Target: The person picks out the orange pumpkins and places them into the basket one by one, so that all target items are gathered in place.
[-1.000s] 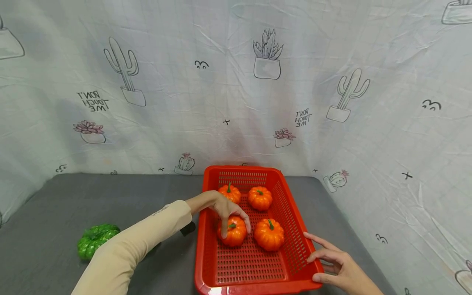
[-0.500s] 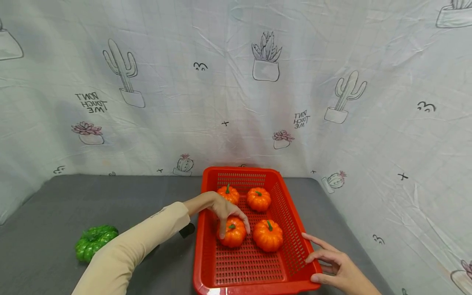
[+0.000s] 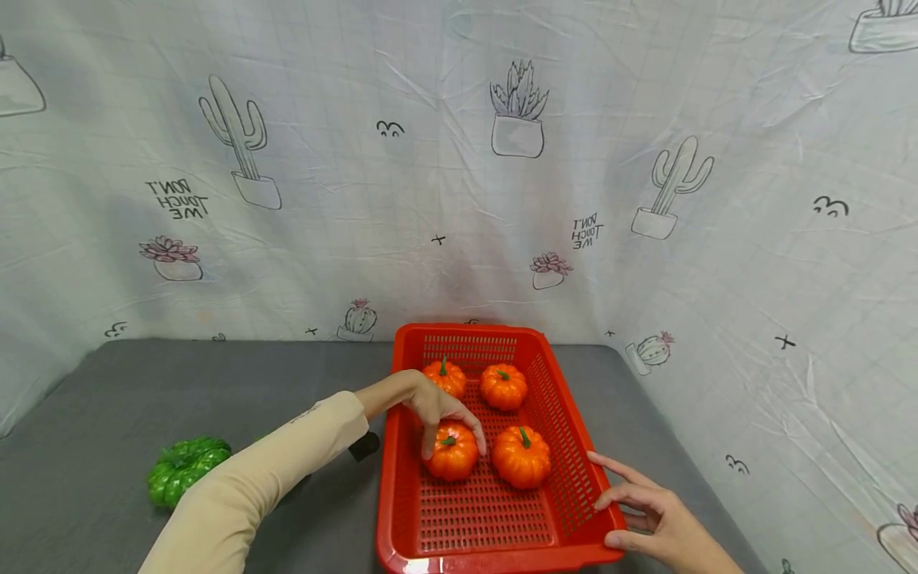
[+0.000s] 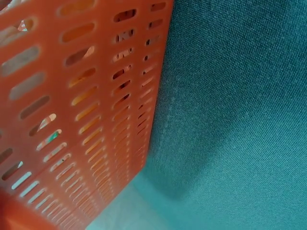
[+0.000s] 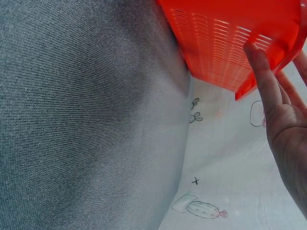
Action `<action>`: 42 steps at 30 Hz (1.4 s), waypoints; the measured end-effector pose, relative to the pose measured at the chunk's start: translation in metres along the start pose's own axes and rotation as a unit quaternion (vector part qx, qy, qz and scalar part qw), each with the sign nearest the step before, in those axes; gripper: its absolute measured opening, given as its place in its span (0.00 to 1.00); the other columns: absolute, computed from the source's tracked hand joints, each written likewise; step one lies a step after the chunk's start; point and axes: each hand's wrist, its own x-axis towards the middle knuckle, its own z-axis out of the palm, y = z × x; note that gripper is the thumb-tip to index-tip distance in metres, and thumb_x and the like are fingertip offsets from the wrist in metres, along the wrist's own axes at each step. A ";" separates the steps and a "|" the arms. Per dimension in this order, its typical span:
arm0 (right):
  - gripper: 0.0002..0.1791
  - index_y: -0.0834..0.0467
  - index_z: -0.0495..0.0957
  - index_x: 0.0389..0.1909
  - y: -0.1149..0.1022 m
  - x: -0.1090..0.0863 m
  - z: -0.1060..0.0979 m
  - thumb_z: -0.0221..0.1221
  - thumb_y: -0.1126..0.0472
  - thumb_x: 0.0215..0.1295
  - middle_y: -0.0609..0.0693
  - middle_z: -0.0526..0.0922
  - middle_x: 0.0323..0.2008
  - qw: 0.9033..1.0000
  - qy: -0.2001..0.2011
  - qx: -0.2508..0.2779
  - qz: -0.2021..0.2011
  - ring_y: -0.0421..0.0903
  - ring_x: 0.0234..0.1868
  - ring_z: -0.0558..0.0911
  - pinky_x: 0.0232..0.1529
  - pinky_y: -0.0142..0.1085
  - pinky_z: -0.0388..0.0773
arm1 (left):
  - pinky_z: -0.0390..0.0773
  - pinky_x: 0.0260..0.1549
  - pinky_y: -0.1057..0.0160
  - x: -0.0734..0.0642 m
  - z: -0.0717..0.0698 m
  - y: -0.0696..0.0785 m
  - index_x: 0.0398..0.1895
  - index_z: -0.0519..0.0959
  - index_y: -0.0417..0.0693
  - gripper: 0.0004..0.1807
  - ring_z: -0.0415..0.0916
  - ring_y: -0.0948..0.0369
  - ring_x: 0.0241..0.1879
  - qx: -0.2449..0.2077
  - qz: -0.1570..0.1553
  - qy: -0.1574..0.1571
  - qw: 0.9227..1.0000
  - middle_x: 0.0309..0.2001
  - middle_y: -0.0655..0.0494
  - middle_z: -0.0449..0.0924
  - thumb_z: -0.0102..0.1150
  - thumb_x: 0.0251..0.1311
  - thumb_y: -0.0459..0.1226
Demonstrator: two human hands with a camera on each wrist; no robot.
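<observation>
A red plastic basket [image 3: 495, 526] with slotted walls stands on the grey table. My left hand [image 3: 436, 400] reaches over its left rim, thumb and fingers curled down round the near-left orange pumpkin [image 3: 453, 462], which sits on the basket floor. Another orange pumpkin [image 3: 521, 460] lies just right of it. Farther back are a third pumpkin [image 3: 504, 388] and a fourth, partly hidden pumpkin [image 3: 445, 378]. At the near right corner my right hand [image 3: 658, 516] grips the basket rim; the right wrist view shows fingers [image 5: 268, 81] along the outer wall. The left wrist view shows only the basket's slotted side [image 4: 103, 100].
A shiny green pumpkin [image 3: 185, 470] lies on the table [image 3: 86, 510] at left, partly behind the beige sleeve [image 3: 251, 490]. A small dark object [image 3: 364, 446] shows below the left wrist. A white cloth [image 3: 323, 199] printed with cacti hangs behind and at right.
</observation>
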 end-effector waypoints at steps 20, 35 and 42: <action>0.15 0.69 0.75 0.47 -0.002 0.003 0.000 0.56 0.81 0.60 0.40 0.60 0.70 1.000 -0.011 0.024 0.000 0.36 0.62 0.70 0.48 0.37 0.79 | 0.68 0.55 0.71 -0.007 0.003 0.003 0.70 0.64 0.52 0.47 0.48 0.72 0.67 0.016 -0.025 0.020 0.999 0.69 0.66 0.57 0.63 0.45 0.14; 0.14 0.68 0.76 0.47 -0.002 0.003 0.003 0.56 0.80 0.60 0.37 0.62 0.69 1.000 -0.009 0.010 0.002 0.33 0.62 0.69 0.49 0.34 0.78 | 0.71 0.53 0.70 -0.009 0.006 0.002 0.69 0.67 0.54 0.45 0.48 0.72 0.68 0.000 -0.027 0.018 0.999 0.68 0.70 0.59 0.63 0.45 0.15; 0.17 0.65 0.77 0.46 -0.001 0.002 0.001 0.57 0.82 0.57 0.40 0.62 0.69 0.999 0.007 -0.028 -0.019 0.32 0.63 0.68 0.48 0.32 0.78 | 0.68 0.55 0.72 -0.011 0.003 0.006 0.66 0.72 0.53 0.43 0.52 0.72 0.67 0.012 -0.037 0.049 0.998 0.66 0.69 0.63 0.64 0.44 0.15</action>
